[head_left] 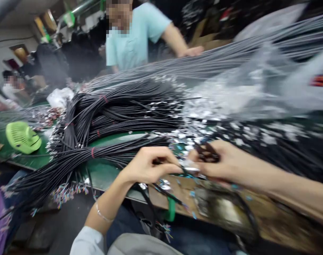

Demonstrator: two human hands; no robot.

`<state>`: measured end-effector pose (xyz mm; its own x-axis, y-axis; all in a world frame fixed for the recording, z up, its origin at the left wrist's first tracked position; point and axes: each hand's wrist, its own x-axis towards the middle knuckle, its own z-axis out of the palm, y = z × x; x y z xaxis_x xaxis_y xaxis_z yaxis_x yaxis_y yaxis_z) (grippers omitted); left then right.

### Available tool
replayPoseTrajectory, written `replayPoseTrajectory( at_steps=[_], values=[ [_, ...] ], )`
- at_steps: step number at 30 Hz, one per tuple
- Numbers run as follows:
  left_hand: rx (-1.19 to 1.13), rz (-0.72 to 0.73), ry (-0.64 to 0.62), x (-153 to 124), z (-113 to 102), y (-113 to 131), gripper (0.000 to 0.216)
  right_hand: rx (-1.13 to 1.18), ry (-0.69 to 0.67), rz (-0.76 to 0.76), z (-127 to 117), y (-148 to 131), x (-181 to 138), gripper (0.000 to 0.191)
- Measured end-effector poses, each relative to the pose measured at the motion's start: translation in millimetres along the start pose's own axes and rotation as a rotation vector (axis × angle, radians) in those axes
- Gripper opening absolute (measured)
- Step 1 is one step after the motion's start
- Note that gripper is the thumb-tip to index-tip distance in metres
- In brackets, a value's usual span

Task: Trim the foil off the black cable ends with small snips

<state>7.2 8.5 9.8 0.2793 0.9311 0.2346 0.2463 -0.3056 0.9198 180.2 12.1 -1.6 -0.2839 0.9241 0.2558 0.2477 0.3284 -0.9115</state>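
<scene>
My left hand [150, 164] is closed in a pinch on a black cable [186, 173], close to its pale, shiny end. Facing it, almost touching, is my right hand [219, 161], its fingers wrapped round a dark brown tool [207, 153] whose kind the blur hides. The right fingertips also meet the pale cable end, but I cannot tell whether they grip it. A black cable bundle [119, 151] bound with a red tie lies on the green table [105, 179] left of my hands. Shiny silvery scraps [189, 132] are strewn just beyond them.
More black cable bundles [119, 106] are stacked behind. A green slotted plastic thing [23, 137] sits at the left. Clear plastic sheeting [254, 85] covers the right side. Across the table, a person in a light blue shirt [140, 35] rests a hand on long grey cables [217, 60].
</scene>
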Motion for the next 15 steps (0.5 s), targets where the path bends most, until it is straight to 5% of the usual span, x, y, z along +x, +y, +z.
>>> replayPoseTrajectory(
  at_steps=[2, 9, 12, 15],
  values=[
    [-0.059, 0.059, -0.035, 6, -1, -2, 0.023, 0.13, -0.167, 0.11, 0, -7, 9, 0.027],
    [0.307, 0.198, 0.291, 8, 21, -11, 0.017, -0.158, 0.192, -0.331, -6, -32, -3, 0.015],
    [0.155, 0.094, 0.248, 12, 16, -9, 0.012, -0.197, 0.395, -0.249, -14, -30, 5, 0.011],
    [-0.019, 0.007, 0.066, 17, 4, -6, 0.032, -0.257, 0.5, -0.196, -16, -22, 18, 0.007]
  ],
)
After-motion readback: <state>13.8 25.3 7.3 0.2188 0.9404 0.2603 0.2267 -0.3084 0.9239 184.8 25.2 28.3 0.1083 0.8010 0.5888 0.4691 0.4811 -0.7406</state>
